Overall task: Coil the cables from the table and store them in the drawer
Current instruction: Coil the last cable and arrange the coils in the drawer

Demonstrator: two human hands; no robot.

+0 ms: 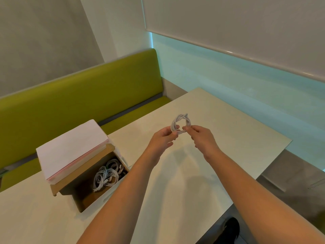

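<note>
Item: white cable [181, 123], wound into a small ring, held in the air above the table [219, 147], off its surface.
Left hand [162, 138]: fingers curled, pinching the ring's near-left side.
Right hand [202, 136]: fingertips pinching the ring's near-right side, the other fingers loosely curled.
Container: cardboard drawer [82, 199], pulled open, standing on the table to the left of the arms, well apart from the held ring.
Contents: several coiled white cables [105, 176] heaped toward the back of the drawer, with connector ends showing among them; exact count cannot be told. Brown floor of the drawer is bare at the front.
On the drawer's box: a stack of white paper [70, 147].
Behind the table: green bench [79, 95].
</note>
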